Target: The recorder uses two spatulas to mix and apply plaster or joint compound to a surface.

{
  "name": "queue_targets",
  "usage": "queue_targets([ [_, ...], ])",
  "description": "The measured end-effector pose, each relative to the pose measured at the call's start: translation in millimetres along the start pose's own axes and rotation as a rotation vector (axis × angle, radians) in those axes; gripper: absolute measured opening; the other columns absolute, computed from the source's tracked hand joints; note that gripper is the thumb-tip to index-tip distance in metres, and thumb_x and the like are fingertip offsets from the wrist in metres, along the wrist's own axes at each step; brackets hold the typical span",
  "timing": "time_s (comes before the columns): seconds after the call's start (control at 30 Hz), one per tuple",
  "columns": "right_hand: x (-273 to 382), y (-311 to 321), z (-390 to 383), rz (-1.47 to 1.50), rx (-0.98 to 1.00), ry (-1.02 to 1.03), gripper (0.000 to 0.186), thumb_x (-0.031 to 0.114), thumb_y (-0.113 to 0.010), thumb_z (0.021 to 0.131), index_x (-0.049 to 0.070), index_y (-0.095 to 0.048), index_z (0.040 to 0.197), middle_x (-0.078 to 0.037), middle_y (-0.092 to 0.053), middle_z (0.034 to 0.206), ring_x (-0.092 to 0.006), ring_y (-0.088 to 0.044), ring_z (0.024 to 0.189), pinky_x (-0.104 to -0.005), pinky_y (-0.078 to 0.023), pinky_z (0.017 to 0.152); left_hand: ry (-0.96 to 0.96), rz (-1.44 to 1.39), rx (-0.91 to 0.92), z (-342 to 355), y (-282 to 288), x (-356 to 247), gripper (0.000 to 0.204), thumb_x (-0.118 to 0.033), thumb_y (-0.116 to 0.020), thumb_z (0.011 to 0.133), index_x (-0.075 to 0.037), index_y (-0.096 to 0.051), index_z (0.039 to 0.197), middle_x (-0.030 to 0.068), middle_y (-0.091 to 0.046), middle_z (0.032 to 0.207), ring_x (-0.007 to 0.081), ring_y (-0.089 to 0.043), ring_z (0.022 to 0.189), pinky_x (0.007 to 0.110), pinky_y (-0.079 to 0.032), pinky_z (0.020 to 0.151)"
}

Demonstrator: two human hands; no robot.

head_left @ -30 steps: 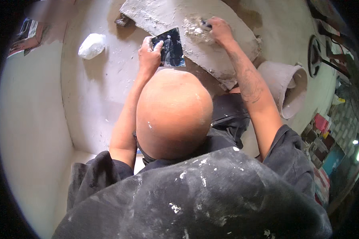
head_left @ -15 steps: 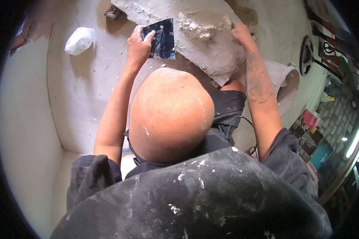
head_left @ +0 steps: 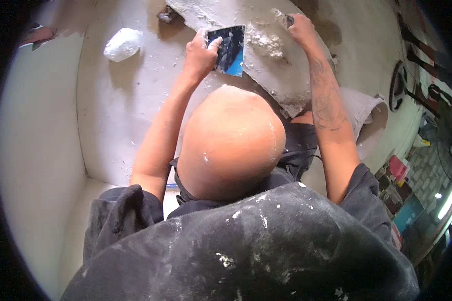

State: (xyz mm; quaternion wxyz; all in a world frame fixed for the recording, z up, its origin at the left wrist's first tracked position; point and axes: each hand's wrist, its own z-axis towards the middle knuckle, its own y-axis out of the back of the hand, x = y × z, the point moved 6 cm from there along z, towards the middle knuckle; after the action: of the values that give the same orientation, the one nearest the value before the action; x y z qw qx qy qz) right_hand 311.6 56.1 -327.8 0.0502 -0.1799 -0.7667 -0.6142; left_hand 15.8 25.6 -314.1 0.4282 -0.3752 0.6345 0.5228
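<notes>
Left hand: here it is on the left (head_left: 201, 52), fingers closed round the edge of a dark, glossy plate (head_left: 231, 52), thumb pressed across the face, most other fingers tucked out of sight.
Dark plate: four-sided, a bright blue patch low on its right, tilted over the board's left edge; whether it touches the board, I cannot tell.
Right hand: up at the top (head_left: 302, 29), curled into a narrow grip round a small tool (head_left: 289, 20), only a bit of it showing dark beside the fingers.
Tool's end: whitish and messy, pointing up and left over the board; its exact shape is too small to call.
Pale board: the big slab (head_left: 273, 78), coated and crusty, lies slantwise below both hands, ragged bits along its edges.
White paste: a lumpy heap (head_left: 264, 44) sits on that board, between the two hands, just beside the plate in this view.
Floor: pale and flecked with crumbs (head_left: 150, 100), a white bundle (head_left: 123, 45) well out to the left, a dark brown block (head_left: 167, 14) by the board's upper-left edge.
Bucket: greyish and wide-mouthed (head_left: 365, 108), beside the right forearm, its opening facing right, partly covered by that arm.
</notes>
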Motion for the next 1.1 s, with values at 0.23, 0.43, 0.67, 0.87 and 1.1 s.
queue_targets([
  [0.23,73,-46,4,-0.194,-0.219,0.273,0.018,0.011,-0.052,0.070,0.006,-0.062,0.084,-0.016,-0.060,0.081,-0.0339,-0.059,0.083,-0.0434,-0.047,0.074,0.123,0.048,-0.044,-14,8,14,0.021,-0.013,-0.061,0.078,0.002,-0.055,0.092,0.0206,-0.063,0.079,0.0313,-0.063,0.076,0.037,-0.047,0.067],
  [0.43,90,-37,-33,-0.314,0.053,0.408,0.017,0.007,-0.050,0.074,0.011,-0.062,0.084,-0.005,-0.059,0.096,-0.0238,-0.057,0.096,-0.0422,-0.042,0.080,0.136,0.030,-0.034,-15,6,20,0.020,-0.014,-0.062,0.080,0.002,-0.056,0.092,0.0126,-0.063,0.078,0.0179,-0.058,0.072,0.030,-0.046,0.066],
  [0.67,57,-1,-40,-0.416,0.187,0.686,0.017,0.003,-0.051,0.072,0.009,-0.062,0.083,-0.004,-0.056,0.096,-0.0213,-0.056,0.096,-0.0401,-0.041,0.079,0.090,0.179,-0.096,-21,37,0,0.021,-0.013,-0.062,0.080,0.002,-0.056,0.092,0.0145,-0.063,0.075,0.0190,-0.061,0.066,0.032,-0.048,0.063],
  [0.87,15,35,-30,-0.162,-0.009,0.650,0.026,0.002,-0.053,0.062,0.008,-0.067,0.084,-0.015,-0.062,0.082,-0.0307,-0.057,0.087,-0.0380,-0.047,0.075,0.077,0.123,-0.102,-24,25,11,0.024,-0.015,-0.061,0.080,0.003,-0.054,0.093,0.0186,-0.063,0.076,0.0273,-0.063,0.072,0.036,-0.047,0.065],
  [1.1,-75,3,-96,0.144,0.016,-0.163,0.028,0.014,-0.050,0.062,-0.005,-0.058,0.082,-0.024,-0.059,0.072,-0.0379,-0.060,0.074,-0.0403,-0.046,0.066,-0.062,0.254,-0.040,-4,-10,-1,0.032,-0.022,-0.058,0.081,0.002,-0.053,0.102,0.0275,-0.060,0.085,0.0423,-0.058,0.083,0.043,-0.046,0.072],
])
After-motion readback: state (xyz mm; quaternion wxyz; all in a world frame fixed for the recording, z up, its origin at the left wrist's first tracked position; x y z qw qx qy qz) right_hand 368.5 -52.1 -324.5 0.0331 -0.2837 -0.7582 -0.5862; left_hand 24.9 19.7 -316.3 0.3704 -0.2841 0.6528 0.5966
